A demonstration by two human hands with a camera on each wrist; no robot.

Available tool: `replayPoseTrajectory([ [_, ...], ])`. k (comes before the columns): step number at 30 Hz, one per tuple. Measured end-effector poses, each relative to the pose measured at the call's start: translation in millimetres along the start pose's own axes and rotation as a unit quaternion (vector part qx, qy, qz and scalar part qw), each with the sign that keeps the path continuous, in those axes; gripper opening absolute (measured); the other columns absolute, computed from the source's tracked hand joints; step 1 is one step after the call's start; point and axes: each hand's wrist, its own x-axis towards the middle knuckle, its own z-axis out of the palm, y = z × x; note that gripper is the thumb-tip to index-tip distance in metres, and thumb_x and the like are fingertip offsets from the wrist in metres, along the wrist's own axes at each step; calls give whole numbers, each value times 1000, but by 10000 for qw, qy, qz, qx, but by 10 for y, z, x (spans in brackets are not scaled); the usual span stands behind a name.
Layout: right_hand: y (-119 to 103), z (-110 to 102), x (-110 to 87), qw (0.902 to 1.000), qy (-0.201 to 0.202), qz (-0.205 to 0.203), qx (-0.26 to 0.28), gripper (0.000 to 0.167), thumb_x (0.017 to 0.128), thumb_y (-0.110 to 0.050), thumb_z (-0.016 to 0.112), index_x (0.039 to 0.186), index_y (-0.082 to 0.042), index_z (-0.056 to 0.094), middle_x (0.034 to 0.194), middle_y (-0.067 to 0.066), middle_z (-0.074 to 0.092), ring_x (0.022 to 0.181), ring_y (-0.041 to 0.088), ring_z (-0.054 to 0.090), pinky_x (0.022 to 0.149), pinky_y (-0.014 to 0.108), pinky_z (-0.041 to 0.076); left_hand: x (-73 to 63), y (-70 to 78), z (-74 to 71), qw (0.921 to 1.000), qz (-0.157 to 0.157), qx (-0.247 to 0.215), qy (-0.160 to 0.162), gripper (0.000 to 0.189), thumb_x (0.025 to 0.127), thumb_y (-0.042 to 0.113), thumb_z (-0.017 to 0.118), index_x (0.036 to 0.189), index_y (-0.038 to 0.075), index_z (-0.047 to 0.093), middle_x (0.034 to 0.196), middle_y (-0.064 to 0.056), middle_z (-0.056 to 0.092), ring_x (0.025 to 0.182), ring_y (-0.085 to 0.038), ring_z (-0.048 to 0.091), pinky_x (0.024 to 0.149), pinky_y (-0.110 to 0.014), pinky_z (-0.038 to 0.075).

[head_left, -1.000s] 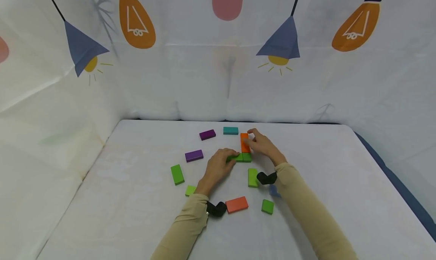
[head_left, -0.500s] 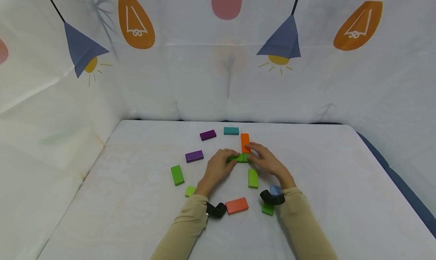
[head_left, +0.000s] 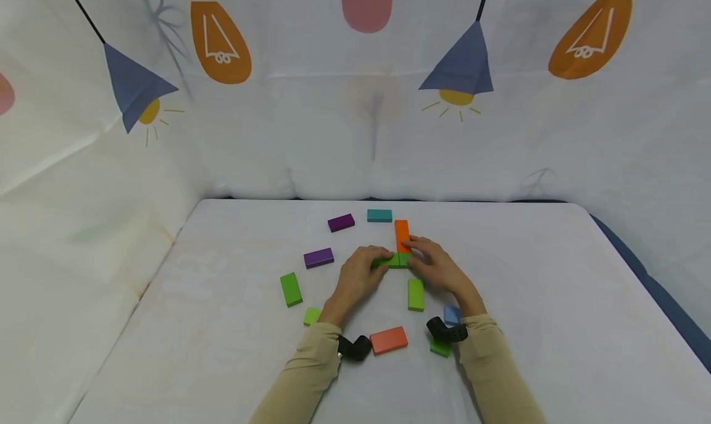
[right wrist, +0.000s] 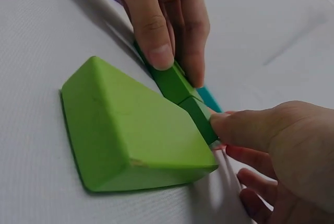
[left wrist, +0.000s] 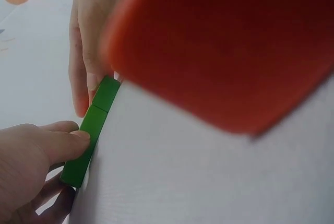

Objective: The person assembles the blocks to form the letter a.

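My left hand (head_left: 358, 279) pinches a long green block (left wrist: 86, 153) between its thumb on the near side and fingers on the far side. End to end with it lies a shorter green block (right wrist: 199, 117). The thumb of my right hand (head_left: 444, 273) touches that block's right end, while its forefinger reaches along the right side of an orange block (head_left: 402, 234). The orange block stretches away from the green pair, its near end against them. The right hand's other fingers are loosely bent.
Nearer lie a lime block (head_left: 415, 295), a coral block (head_left: 389, 340), a blue block (head_left: 452, 315) and a green block (head_left: 440, 348) partly behind the right wrist camera. Purple blocks (head_left: 319, 258), a teal block (head_left: 379, 215) and a green block (head_left: 291, 289) lie beyond and left.
My right hand has come nearer, from beside the orange block's far end to the short green block's right end. My left hand has kept its hold. The head view has tilted slightly.
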Motion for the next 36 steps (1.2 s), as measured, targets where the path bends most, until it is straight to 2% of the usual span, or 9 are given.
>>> replayPoseTrajectory([
  [11, 37, 25, 4, 9998, 20, 35, 215, 44, 95, -17, 56, 137, -6, 48, 151, 16, 34, 142, 42, 19, 112, 62, 16, 9, 6, -9, 10000, -62, 7, -1, 28, 88, 15, 67, 114, 22, 68, 119, 6, 66, 112, -16, 57, 93, -37, 49],
  [26, 74, 70, -13, 9996, 74, 87, 268, 45, 97, -22, 53, 139, -8, 46, 152, 15, 32, 143, 41, 16, 112, 63, 13, -1, -18, -12, 9999, 124, -53, 50, 29, 88, 14, 67, 116, 20, 68, 119, 4, 67, 112, -17, 57, 94, -37, 49],
  [36, 85, 99, -39, 9993, 320, -54, 162, 47, 96, -32, 53, 137, -10, 47, 148, 21, 35, 140, 44, 19, 108, 67, 15, -7, -20, -20, 9998, 166, -61, 38, 33, 88, 12, 66, 120, 18, 65, 121, 1, 65, 115, -18, 57, 97, -38, 47],
])
